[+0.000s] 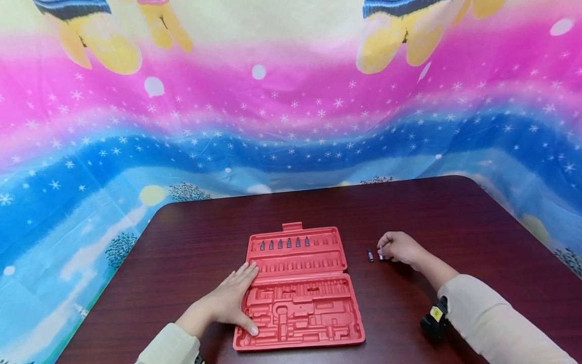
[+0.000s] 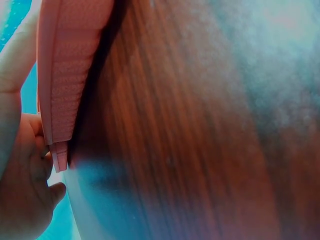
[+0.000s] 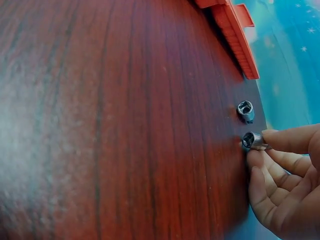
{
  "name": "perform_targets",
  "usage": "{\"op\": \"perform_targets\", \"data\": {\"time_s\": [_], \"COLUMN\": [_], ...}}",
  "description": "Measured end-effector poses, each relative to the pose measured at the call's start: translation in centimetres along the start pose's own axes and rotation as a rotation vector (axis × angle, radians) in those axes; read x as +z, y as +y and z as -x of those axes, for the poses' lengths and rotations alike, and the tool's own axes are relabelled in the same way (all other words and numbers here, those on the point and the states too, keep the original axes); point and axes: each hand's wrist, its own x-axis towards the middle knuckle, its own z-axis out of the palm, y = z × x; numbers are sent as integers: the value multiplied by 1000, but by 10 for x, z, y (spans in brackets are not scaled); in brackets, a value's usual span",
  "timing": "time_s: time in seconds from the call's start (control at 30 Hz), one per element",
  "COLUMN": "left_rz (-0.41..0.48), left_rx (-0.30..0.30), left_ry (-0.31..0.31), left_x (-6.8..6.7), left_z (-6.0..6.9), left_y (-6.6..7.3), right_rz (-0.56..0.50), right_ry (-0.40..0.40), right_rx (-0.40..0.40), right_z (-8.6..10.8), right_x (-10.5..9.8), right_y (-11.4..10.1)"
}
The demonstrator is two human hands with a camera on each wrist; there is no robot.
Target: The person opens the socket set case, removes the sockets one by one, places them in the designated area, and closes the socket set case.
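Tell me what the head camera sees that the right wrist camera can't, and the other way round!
Only the head view shows the left hand and six bits inside the red case. Only the right wrist view shows the hollow ends of two sockets. Both show the right hand holding one socket, the other socket nearby, the case, table and cloth.

Sockets (image 1: 370,255) right of case (image 1: 313,308)
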Motion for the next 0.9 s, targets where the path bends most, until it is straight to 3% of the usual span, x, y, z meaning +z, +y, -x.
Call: {"op": "perform_targets", "data": {"time_s": [0.47, 0.9], "left_rz": [-5, -1], "left_rx": [-4, -7], "left_ry": [1, 2], "left_x": [1, 1], "left_z": [0, 0], "left_y": [-2, -1], "right_rz": [46, 57], "right_ry": [58, 58], "right_rx": [-43, -16], "right_z": [-3, -1], "right_x": [5, 6], "right_y": [0, -3]}}
